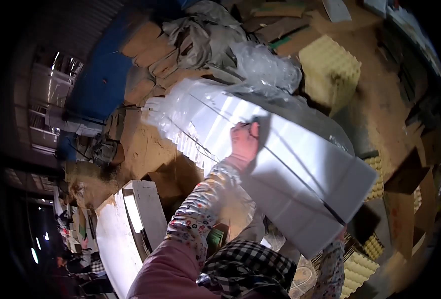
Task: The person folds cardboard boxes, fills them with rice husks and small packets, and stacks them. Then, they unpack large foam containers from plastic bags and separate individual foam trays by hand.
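Note:
A long white bundle of stacked sheets [305,164], bound with dark straps, lies slantwise in front of me. Clear plastic wrap [180,102] covers its far left end, where the layered edges show. My left hand [245,142] is closed around a strap on top of the bundle, near its middle. At the near right corner my right hand [343,234] holds the bundle from its lower edge; most of its fingers are hidden behind the white stack.
A white cabinet-like box [123,234] stands at the lower left. Crumpled clear plastic [265,67] and grey cloth [200,37] lie beyond the bundle. Yellow egg-tray-like stacks [330,70] and an open cardboard box [407,209] are to the right. A person [88,264] is at far left.

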A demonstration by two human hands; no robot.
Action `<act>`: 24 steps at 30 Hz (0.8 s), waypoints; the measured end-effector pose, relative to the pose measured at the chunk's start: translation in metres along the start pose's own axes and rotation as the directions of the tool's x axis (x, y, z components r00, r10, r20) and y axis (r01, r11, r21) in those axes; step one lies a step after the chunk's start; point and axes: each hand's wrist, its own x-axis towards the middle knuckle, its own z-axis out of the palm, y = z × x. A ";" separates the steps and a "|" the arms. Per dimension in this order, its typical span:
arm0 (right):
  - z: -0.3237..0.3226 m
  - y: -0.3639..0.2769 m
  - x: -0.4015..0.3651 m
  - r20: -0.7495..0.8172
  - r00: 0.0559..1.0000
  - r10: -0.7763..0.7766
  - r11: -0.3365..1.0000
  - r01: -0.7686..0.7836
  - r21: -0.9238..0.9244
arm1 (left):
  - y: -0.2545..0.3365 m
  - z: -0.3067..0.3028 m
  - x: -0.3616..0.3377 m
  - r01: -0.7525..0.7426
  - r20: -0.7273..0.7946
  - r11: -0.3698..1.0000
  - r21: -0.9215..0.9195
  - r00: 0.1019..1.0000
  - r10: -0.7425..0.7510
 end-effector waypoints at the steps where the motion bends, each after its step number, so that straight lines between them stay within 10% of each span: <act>1: 0.015 -0.009 -0.019 -0.063 0.998 -0.003 0.999 0.000 -0.054 | 0.019 -0.012 0.013 -0.045 -0.033 0.998 -0.042 0.998 0.044; 8: 0.052 -0.065 -0.122 -0.321 0.946 -0.043 0.953 -0.058 -0.298 | 0.162 -0.098 0.002 -0.192 0.119 0.946 -0.259 0.966 0.229; 10: 0.054 -0.087 -0.149 -0.357 0.931 -0.071 0.932 -0.066 -0.355 | 0.204 -0.109 -0.017 -0.277 -0.081 0.854 -0.441 0.960 0.269; 24: 0.039 -0.292 -0.339 -0.344 0.862 -0.373 0.711 0.027 -0.703 | 0.483 -0.259 -0.155 -0.509 -0.262 0.357 -0.784 0.791 0.553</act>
